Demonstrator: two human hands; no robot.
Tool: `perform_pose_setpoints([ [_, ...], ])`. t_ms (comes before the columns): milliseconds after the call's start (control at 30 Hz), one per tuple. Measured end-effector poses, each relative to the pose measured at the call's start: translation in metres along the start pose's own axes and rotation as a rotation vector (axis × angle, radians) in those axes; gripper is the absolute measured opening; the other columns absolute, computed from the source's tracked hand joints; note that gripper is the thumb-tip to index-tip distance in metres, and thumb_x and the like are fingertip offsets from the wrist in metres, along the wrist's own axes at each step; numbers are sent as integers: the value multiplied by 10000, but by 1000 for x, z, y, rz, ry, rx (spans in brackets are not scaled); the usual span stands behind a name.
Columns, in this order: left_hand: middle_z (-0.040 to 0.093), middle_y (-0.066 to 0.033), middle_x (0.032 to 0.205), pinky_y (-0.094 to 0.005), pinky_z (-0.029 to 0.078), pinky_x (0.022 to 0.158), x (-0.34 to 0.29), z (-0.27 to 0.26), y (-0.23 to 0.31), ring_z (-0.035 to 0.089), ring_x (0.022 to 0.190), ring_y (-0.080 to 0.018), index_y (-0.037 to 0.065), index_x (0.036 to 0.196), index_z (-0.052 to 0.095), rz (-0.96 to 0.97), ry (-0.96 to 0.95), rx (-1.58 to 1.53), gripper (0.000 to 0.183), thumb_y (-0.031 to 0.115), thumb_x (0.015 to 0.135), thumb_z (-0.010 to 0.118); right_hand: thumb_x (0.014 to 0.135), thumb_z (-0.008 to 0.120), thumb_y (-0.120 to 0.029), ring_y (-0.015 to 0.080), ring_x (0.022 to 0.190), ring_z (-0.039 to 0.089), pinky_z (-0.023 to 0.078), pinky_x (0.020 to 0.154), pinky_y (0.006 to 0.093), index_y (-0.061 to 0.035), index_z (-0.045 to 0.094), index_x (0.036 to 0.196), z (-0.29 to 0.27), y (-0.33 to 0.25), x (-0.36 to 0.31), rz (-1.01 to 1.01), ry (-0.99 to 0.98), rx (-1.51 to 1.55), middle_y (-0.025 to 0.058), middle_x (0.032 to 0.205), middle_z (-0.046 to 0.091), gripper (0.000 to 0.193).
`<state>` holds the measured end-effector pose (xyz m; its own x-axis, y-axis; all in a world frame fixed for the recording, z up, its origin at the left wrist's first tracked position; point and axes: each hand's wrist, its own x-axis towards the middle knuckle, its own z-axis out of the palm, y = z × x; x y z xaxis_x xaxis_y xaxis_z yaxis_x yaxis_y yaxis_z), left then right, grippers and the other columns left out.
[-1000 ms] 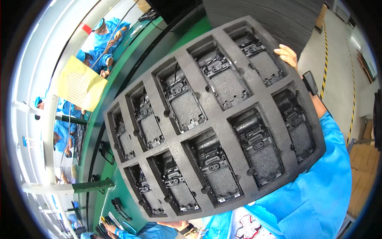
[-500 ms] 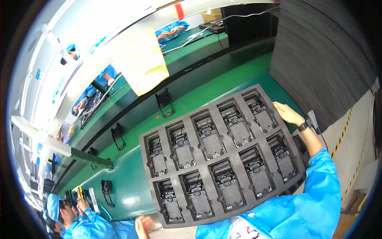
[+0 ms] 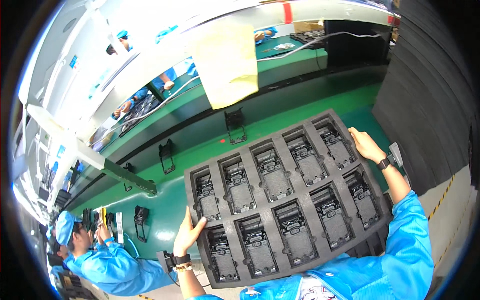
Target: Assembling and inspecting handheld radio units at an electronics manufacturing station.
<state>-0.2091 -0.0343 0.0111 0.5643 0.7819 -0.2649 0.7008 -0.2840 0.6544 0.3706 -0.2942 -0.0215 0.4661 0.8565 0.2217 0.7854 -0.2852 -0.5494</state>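
At opposite edges of the grey foam tray [image 3: 264,209], the left hand [image 3: 188,234] and right hand [image 3: 368,147] grip it, partly open.

Single fisheye view, worn on my head, looking down and forward, my hands [image 3: 367,145] and the tray [image 3: 327,258] close below, green bench [image 3: 170,210] beyond.
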Motion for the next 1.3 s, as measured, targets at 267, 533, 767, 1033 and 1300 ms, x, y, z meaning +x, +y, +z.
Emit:
perform_pose_setpoints([
  [267,488,-386,1297,-432,485,999,57,30,4,526,1202,-468,-155,1382,367,112,540,536,656,124,830,585,899,639,-175,397,1119,509,464,925,456,52,461,1332,35,-70,14,-55,199,-566,238,1224,503,521],
  [533,704,-81,688,-318,572,597,109,33,12,720,678,-229,114,652,728,-29,516,1005,71,51,682,713,860,649,-61,403,1123,483,461,932,418,89,388,1396,27,-44,8,-202,112,-460,230,1220,458,615],
  [767,708,-131,744,-347,581,661,111,3,33,725,749,-270,83,732,727,87,332,988,56,54,705,688,699,694,28,350,924,623,529,808,408,72,639,1025,21,-33,47,-206,34,-744,213,995,615,334],
  [1033,698,-203,803,-405,584,701,109,-29,32,710,791,-342,-12,765,706,220,327,896,92,26,682,691,632,729,-142,339,827,679,545,752,415,-1,669,781,34,-19,82,-147,-71,-950,182,831,675,214],
  [1300,712,-175,886,-416,577,659,110,-75,102,722,796,-306,-29,964,685,117,50,1124,261,37,711,698,552,875,-170,324,1067,585,534,872,387,35,565,1039,21,-34,42,-67,-123,-817,183,1069,591,613],
])
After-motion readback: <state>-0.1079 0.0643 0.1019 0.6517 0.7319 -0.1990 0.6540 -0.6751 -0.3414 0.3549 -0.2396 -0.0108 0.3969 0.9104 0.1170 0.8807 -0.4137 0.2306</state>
